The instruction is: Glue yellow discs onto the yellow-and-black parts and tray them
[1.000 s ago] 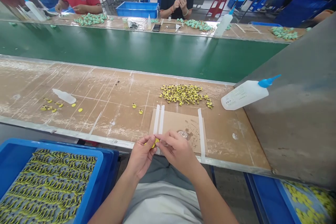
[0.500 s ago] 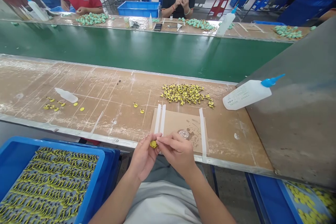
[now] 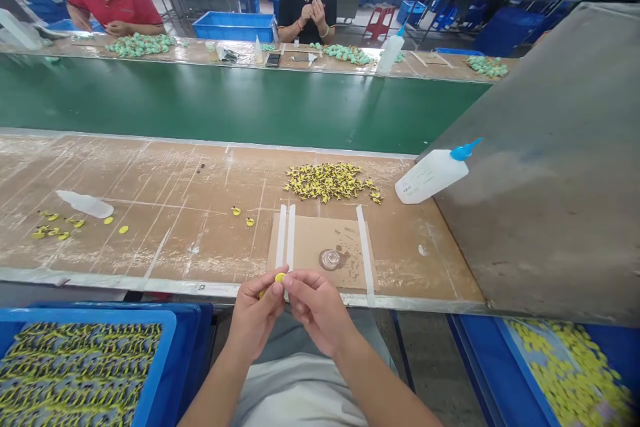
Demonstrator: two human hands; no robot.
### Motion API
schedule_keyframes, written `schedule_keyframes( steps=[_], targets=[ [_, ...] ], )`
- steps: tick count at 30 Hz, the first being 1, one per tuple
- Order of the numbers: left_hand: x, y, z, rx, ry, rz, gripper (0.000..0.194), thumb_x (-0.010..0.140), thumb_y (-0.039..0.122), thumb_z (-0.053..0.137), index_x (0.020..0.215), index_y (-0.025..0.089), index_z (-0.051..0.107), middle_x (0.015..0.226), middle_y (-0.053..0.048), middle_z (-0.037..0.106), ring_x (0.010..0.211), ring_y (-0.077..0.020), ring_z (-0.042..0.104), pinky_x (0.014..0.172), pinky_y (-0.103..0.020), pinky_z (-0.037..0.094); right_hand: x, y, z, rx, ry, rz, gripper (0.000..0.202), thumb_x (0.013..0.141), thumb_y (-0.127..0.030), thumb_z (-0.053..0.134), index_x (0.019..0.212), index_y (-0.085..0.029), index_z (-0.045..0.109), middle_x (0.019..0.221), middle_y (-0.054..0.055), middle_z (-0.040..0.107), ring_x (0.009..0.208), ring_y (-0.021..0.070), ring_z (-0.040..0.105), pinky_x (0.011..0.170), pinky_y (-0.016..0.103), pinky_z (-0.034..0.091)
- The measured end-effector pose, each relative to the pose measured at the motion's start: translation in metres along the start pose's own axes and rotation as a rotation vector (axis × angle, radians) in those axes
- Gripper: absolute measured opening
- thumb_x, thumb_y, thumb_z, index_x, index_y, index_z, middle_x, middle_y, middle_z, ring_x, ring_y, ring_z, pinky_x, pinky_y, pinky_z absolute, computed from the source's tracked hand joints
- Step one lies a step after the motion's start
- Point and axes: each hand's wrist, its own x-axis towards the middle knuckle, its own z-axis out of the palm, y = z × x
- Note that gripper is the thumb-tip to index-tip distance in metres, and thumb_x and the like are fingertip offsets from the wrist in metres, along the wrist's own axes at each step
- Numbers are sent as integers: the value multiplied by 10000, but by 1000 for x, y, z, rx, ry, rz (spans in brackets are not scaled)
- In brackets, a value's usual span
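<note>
My left hand (image 3: 254,315) is closed, with a small round yellow disc (image 3: 279,277) at its thumb and fingertips. A second bit of yellow (image 3: 261,293) shows between its fingers, mostly covered. From the other side my right hand (image 3: 320,310) pinches at the disc's edge; any smaller part between those fingertips is hidden. Both hands are just in front of the table's near edge. Beyond them a cardboard sheet (image 3: 310,240) with white tape strips carries a round clear blob (image 3: 330,259) and wet spots. Behind the sheet lies a heap of small yellow-and-black pieces (image 3: 327,181).
A blue-tipped white bottle (image 3: 433,175) leans by the grey panel (image 3: 545,167). Loose yellow discs (image 3: 123,229) and a white bottle (image 3: 85,203) lie left. Blue trays (image 3: 167,347) hold rows of pieces; yellow discs (image 3: 570,367) fill another, right. Two people work beyond the green belt (image 3: 225,107).
The view has shifted, so the table things sit further left. My hands have turned the yellow disc upward, and its face now shows above the left thumb; the right fingers have closed in beside it.
</note>
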Motion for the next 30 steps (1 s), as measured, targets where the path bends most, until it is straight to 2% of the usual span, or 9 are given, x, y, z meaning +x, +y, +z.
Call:
schedule_keyframes(
  steps=[5, 9, 12, 14, 17, 19, 22, 24, 30],
  targets=[
    [3, -4, -3, -14, 4, 4, 287, 720, 319, 796, 976, 195, 760, 502, 81, 316, 459, -30, 262, 441, -159, 236, -3, 0, -2, 164, -53, 105, 234, 757, -331, 771, 746, -141, 636, 499, -114, 255, 452, 30, 104, 381, 167, 108],
    [6, -5, 3, -55, 27, -7, 236, 718, 299, 801, 915, 186, 737, 557, 51, 430, 506, -43, 362, 476, -155, 337, -5, 3, 3, 18, 24, 45, 305, 751, -425, 755, 734, -145, 635, 471, -112, 280, 422, 26, 135, 390, 193, 111],
    [10, 1, 10, -168, 7, -23, 200, 765, 318, 760, 892, 173, 702, 690, 17, 514, 560, -51, 409, 496, -158, 392, -9, -9, -3, -272, 85, -172, 342, 746, -471, 736, 850, -149, 687, 511, -70, 444, 420, 38, 294, 408, 196, 225],
    [14, 5, 13, -263, -28, -35, 187, 801, 316, 725, 900, 163, 683, 785, -1, 535, 586, -46, 415, 491, -148, 399, -8, -31, -22, -542, 228, -431, 312, 760, -440, 719, 898, -160, 709, 602, -19, 570, 503, 82, 452, 475, 218, 352],
    [22, 11, 12, -324, -40, -53, 184, 821, 300, 706, 935, 158, 681, 849, -19, 553, 609, -40, 436, 493, -128, 414, 4, -83, -73, -1006, 704, -820, 271, 815, -415, 641, 898, -169, 720, 704, 33, 653, 619, 147, 565, 605, 283, 451],
    [27, 12, 9, -313, -14, -53, 189, 814, 290, 715, 949, 160, 690, 857, -27, 579, 608, -39, 456, 493, -122, 433, 21, -117, -113, -1316, 885, -829, 303, 847, -414, 592, 993, -176, 710, 820, 62, 692, 673, 173, 588, 679, 322, 464],
    [35, 10, 4, -288, 57, -42, 245, 746, 258, 783, 956, 156, 710, 888, -47, 639, 655, -55, 539, 520, -119, 486, 48, -149, -158, -1484, 903, -784, 318, 864, -376, 544, 1032, -159, 704, 955, 107, 717, 774, 212, 626, 765, 357, 476],
    [41, 8, 2, -270, 119, -52, 308, 665, 219, 842, 941, 150, 727, 890, -57, 677, 705, -77, 601, 570, -123, 533, 62, -154, -172, -1507, 875, -774, 308, 864, -363, 537, 1024, -165, 712, 985, 111, 722, 822, 223, 640, 792, 357, 478],
    [53, 7, 0, -215, 233, -64, 411, 548, 144, 895, 935, 155, 758, 898, -66, 744, 728, -106, 688, 694, -148, 592, 65, -143, -170, -1509, 820, -725, 286, 861, -408, 558, 954, -204, 736, 918, 65, 745, 787, 204, 664, 754, 316, 488]
  ],
)
